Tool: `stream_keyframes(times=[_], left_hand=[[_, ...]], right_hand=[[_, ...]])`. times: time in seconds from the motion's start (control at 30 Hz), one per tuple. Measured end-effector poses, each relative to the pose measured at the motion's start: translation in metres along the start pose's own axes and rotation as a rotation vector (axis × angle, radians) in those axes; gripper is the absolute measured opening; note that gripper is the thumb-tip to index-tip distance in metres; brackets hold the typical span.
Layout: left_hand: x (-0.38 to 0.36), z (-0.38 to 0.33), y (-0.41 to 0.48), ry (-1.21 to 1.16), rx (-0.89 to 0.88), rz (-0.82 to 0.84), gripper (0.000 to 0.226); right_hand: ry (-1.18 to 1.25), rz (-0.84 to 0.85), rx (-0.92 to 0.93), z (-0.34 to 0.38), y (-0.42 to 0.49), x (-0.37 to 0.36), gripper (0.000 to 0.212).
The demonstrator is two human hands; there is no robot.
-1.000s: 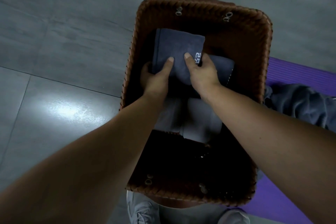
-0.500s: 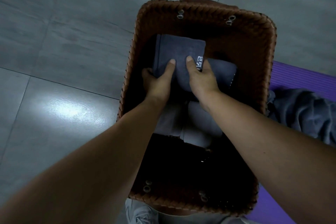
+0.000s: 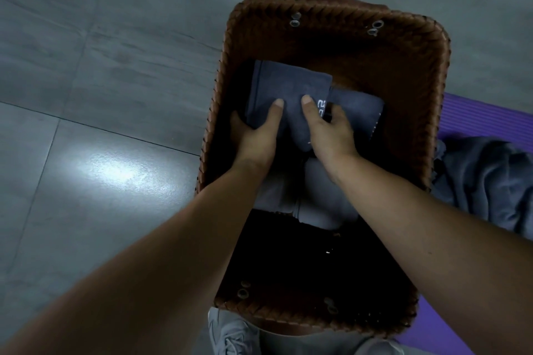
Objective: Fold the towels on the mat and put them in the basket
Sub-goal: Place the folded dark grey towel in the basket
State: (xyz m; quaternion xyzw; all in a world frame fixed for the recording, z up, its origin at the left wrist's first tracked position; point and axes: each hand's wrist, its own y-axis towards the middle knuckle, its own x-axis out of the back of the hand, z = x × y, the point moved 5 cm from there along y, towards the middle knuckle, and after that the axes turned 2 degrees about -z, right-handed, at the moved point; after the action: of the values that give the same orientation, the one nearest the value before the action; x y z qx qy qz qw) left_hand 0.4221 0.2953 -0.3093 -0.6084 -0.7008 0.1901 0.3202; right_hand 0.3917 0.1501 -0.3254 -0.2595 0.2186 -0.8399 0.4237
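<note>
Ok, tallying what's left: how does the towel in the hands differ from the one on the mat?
The held towel is folded into a flat rectangle; the mat towel lies crumpled. The held towel is inside the basket, pinched by the left hand and right hand; the mat towel lies outside it on the purple mat. Both are dark grey.

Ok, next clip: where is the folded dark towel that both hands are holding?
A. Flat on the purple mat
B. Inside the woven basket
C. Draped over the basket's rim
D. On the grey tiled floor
B: the left hand and right hand grip the folded dark towel down within the walls of the basket, thumbs on top, beside other folded towels.
</note>
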Motion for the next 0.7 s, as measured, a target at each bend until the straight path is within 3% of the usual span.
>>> stream_keyframes(times=[0.17,0.3,0.43,0.57,0.7], left_hand=[[0.006,-0.001,-0.006,0.077,0.022,0.012,0.096],[0.013,-0.004,-0.018,0.161,0.031,0.053,0.097],[0.021,-0.009,-0.028,0.258,-0.001,0.009,0.091],[0.027,-0.019,-0.054,0.424,-0.154,0.025,0.074],[0.032,-0.04,-0.094,0.903,-0.517,0.173,0.062]], right_hand=[[-0.045,-0.011,0.017,0.002,-0.012,0.007,0.03],[-0.137,-0.035,0.057,0.009,-0.022,0.017,0.034],[-0.234,-0.027,0.088,0.011,-0.034,0.029,0.053],[-0.445,0.08,0.253,0.027,-0.059,0.047,0.051],[-0.684,0.178,0.51,0.057,-0.104,0.08,0.055]])
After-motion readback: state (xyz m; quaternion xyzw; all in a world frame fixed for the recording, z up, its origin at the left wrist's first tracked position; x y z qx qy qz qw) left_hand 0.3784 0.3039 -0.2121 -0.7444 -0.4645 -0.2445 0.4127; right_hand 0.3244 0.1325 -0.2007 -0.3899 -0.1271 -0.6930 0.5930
